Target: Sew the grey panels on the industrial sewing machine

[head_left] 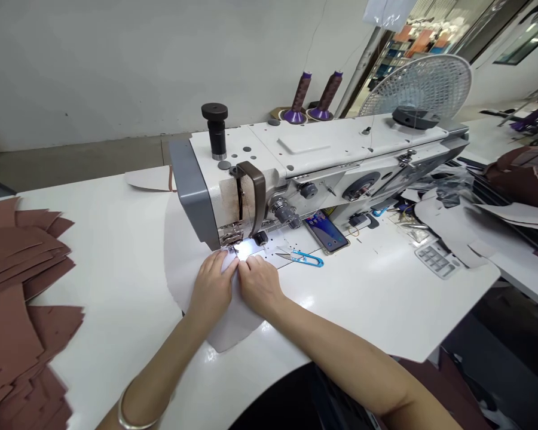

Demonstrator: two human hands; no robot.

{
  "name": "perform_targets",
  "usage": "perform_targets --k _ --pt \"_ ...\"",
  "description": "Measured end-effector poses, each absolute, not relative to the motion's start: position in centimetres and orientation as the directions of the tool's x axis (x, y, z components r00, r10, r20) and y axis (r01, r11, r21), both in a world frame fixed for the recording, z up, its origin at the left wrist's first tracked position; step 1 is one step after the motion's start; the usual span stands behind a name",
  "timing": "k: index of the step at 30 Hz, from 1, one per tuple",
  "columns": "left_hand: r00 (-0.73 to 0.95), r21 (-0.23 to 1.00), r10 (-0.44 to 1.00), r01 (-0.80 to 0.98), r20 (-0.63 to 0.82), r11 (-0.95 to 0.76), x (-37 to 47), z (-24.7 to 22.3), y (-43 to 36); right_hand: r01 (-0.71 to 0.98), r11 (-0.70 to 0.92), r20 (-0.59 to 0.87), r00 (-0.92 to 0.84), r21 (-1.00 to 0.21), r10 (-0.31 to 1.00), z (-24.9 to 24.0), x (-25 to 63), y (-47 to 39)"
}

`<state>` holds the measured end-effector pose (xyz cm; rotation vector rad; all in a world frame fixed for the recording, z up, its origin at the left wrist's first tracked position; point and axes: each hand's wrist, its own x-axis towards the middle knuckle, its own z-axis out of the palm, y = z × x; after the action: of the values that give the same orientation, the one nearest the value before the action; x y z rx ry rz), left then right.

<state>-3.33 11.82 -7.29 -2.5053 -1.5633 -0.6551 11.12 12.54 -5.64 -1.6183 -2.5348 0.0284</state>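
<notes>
From the head view, your left forearm comes up from the lower left and your right forearm slants in from the lower right, so that your hands meet just in front of the lit needle area of the sewing machine (pixel 260 155). Your left hand (pixel 212 282) lies palm down with its fingers pointing away from you and its thumb angled in toward the right hand (pixel 260 285); a raised bit of the pale piece (pixel 235 325) shows between that thumb and the fingers, which are closed on it. Your right hand is turned to the upper left, palm down, with its fingers bent and drawn together on the piece beside the left thumb; whether they pinch it or only press, you cannot tell from here. The pale piece lies on the table (pixel 363 310), under both hands and partly under the machine head. Its long axis runs from beside the head, at the left, down toward you, and its blunt near end points your way, slightly to the right. Just right of your right hand lie the blue snips (pixel 308 258), points toward the hand, with the phone (pixel 327 232) behind them. Brown pieces (pixel 9 322) are stacked at the far left.
</notes>
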Motion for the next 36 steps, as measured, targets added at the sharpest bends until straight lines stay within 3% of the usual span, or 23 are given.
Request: perform_targets --k 9,16,36 --pt "0.385 0.107 0.82 0.878 0.425 -0.467 -3.4 -7.3 12.1 0.859 0.507 0.09 -0.501 -0.064 0.861 -5.4 10.8 13.0" --pt "0.37 0.126 0.831 0.881 0.416 -0.455 -3.9 -7.4 12.9 0.833 0.554 0.19 -0.542 -0.01 0.819 -6.1 10.1 13.7" --pt "0.368 0.154 0.84 0.876 0.4 -0.457 -4.1 -7.2 12.9 0.868 0.497 0.206 -0.482 -0.023 0.852 -6.0 9.6 12.7"
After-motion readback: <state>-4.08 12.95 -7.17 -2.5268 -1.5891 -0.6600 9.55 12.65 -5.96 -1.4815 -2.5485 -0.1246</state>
